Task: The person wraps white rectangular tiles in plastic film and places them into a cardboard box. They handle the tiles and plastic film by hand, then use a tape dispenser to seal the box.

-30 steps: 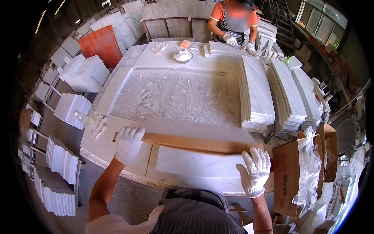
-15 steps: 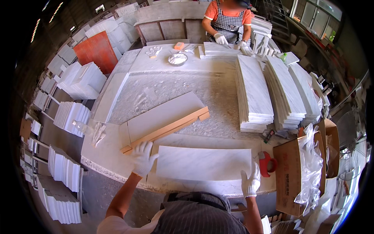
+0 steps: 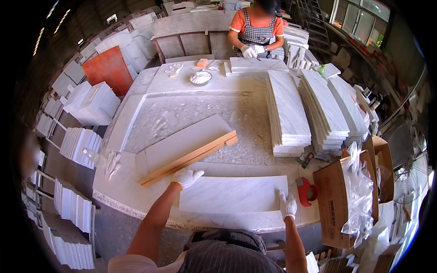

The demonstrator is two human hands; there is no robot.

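A pale marble slab (image 3: 232,194) with grey veins lies flat on the near side of the table. At its far left corner rests my left hand (image 3: 187,178), white-gloved and open, beside the near end of a long, open cardboard box (image 3: 193,157). That box sits at a slant, its brown side flap raised along the near edge and its pale inside facing up. My right hand (image 3: 287,205), also gloved and open, touches the slab's right end with fingers pointing away from me. Just right of it stands a red tape dispenser (image 3: 308,192).
Stacked marble slabs (image 3: 289,109) line the table's right side, near a carton (image 3: 341,200) stuffed with clear plastic. Spare gloves (image 3: 112,164) lie at the left. A co-worker (image 3: 257,34) stands across the table, near a bowl of white material (image 3: 200,78).
My left hand has moved right, onto the slab's far left corner. My right hand has come in against the slab's right end. The co-worker's hands have drawn together.
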